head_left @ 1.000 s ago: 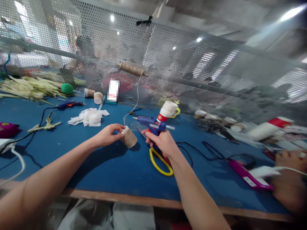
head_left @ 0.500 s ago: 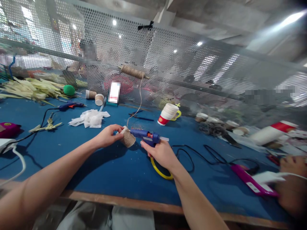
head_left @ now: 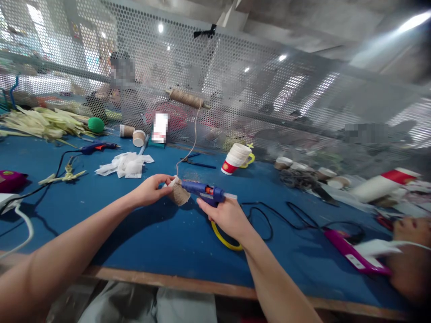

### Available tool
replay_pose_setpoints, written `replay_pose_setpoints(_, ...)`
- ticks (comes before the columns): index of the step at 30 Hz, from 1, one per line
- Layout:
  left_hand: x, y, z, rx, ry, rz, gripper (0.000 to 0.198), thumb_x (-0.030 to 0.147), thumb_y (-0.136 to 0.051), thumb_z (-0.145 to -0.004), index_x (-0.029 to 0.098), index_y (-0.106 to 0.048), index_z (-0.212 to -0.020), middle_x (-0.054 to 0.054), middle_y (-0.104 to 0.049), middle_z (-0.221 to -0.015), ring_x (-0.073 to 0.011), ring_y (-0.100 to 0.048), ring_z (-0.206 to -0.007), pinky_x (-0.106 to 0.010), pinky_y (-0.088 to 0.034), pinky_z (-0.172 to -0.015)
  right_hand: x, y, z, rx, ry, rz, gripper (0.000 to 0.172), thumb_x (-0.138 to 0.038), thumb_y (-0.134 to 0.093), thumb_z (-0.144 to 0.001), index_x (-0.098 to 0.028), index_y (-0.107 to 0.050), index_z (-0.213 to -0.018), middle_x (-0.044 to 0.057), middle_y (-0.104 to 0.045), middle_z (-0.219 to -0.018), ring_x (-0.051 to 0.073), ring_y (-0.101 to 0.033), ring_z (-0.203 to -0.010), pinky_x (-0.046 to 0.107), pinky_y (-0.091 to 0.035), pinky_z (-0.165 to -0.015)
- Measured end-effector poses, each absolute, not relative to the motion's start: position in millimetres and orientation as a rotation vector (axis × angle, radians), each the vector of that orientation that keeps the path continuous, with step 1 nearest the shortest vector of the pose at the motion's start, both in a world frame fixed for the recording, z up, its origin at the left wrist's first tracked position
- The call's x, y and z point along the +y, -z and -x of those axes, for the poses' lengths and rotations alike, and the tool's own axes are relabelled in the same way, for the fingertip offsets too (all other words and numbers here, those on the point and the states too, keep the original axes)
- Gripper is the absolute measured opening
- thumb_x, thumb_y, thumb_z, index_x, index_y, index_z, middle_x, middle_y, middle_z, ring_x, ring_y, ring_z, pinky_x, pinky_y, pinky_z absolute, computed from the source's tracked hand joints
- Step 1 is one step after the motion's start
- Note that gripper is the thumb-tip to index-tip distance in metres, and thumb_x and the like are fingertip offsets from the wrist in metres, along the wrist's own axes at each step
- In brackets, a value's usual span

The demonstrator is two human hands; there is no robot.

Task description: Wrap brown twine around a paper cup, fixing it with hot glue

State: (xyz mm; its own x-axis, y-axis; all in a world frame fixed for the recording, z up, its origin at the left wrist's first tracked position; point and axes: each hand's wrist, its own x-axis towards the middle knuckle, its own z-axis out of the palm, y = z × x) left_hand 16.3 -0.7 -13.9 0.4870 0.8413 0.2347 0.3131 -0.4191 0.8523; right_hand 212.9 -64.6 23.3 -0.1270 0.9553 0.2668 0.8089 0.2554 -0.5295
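Glue gun (head_left: 205, 192) has swung in, nozzle now on the twine-wrapped cup (head_left: 179, 194) tilted low over the bench (head_left: 161, 242). Left hand (head_left: 150, 190) pinches its rim to steady it; right hand (head_left: 227, 215), right of the cup, clenches the gun

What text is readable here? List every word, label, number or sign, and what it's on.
No text reads clearly.
Glue gun in the right hand: small label, blurred.
Twine cup in the left hand: no print seen.
Cup stack: mark on red band, too small.
Pink device: white label, print too small.
White box by the mesh: blurred out.
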Motion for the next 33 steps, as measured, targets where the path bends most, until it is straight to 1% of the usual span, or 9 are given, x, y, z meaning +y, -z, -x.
replay_pose_setpoints(4,0.3,15.3,-16.2,0.927,-0.871,-1.967,0.012,0.027,-0.046,-0.072,0.016,-0.05,-0.069,-0.01,-0.056,-0.113,-0.021,-0.048,-0.109,-0.032,-0.033,-0.093,-66.3,-23.8,-212.1,-2.011,-0.395,1.591,0.022,-0.031,-0.049,-0.072,-0.017,-0.05,-0.054,-0.003,-0.049,-0.04,0.01,-0.047,-0.039,0.022,-0.038,-0.044)
replay_pose_setpoints(7,0.8,16.4,-16.2,0.91,-0.879,-1.981,0.012,0.026,-0.046,-0.072,0.016,-0.051,-0.07,-0.01,-0.056,-0.113,-0.0205,-0.048,-0.109,-0.032,-0.034,-0.093,-67.2,-24.6,-211.5,-2.032,-0.363,1.571,0.02,-0.03,-0.048,-0.072,-0.017,-0.052,-0.056,-0.003,-0.05,-0.041,0.011,-0.047,-0.041,0.022,-0.038,-0.046)
replay_pose_setpoints(11,0.5,16.6,-15.7,0.902,-0.878,-1.983,0.011,0.026,-0.046,-0.073,0.017,-0.049,-0.067,-0.009,-0.056,-0.115,-0.0192,-0.047,-0.111,-0.03,-0.033,-0.094,-67.9,-26.9,-211.4,-2.008,-0.317,1.574,0.021,-0.029,-0.049,-0.071,-0.017,-0.051,-0.054,-0.003,-0.05,-0.041,0.011,-0.047,-0.042,0.023,-0.038,-0.047)
replay_pose_setpoints(15,-0.4,15.3,-14.8,0.882,-0.877,-2.014,0.011,0.025,-0.045,-0.074,0.018,-0.049,-0.067,-0.008,-0.055,-0.116,-0.0181,-0.046,-0.113,-0.03,-0.033,-0.094,-69.4,-29.2,-211.0,-2.018,-0.392,1.592,0.019,-0.029,-0.049,-0.071,-0.018,-0.052,-0.055,-0.004,-0.049,-0.039,0.011,-0.047,-0.04,0.023,-0.038,-0.045)
replay_pose_setpoints(20,-0.7,15.1,-14.0,0.902,-0.866,-2.02,0.01,0.025,-0.046,-0.073,0.018,-0.047,-0.067,-0.008,-0.053,-0.119,-0.0186,-0.046,-0.113,-0.031,-0.033,-0.095,-66.2,-28.4,-213.2,-1.942,-0.481,1.615,0.023,-0.031,-0.049,-0.071,-0.017,-0.051,-0.052,-0.003,-0.049,-0.038,0.011,-0.048,-0.036,0.022,-0.04,-0.043)
replay_pose_setpoints(27,-0.4,15.8,-13.8,0.894,-0.855,-2.017,0.01,0.026,-0.046,-0.072,0.017,-0.046,-0.068,-0.009,-0.053,-0.119,-0.0198,-0.048,-0.109,-0.031,-0.035,-0.092,-62.4,-27.6,-215.3,-1.91,-0.482,1.656,0.025,-0.032,-0.05,-0.071,-0.017,-0.051,-0.051,-0.002,-0.049,-0.036,0.011,-0.049,-0.036,0.023,-0.041,-0.044)
replay_pose_setpoints(33,-0.5,15.6,-13.6,0.897,-0.851,-2.026,0.008,0.024,-0.045,-0.073,0.017,-0.045,-0.068,-0.009,-0.051,-0.121,-0.0188,-0.045,-0.113,-0.031,-0.033,-0.093,-68.2,-30.7,-211.4,-1.906,-0.562,1.641,0.022,-0.03,-0.05,-0.07,-0.016,-0.052,-0.053,-0.003,-0.049,-0.037,0.01,-0.048,-0.035,0.022,-0.04,-0.043)
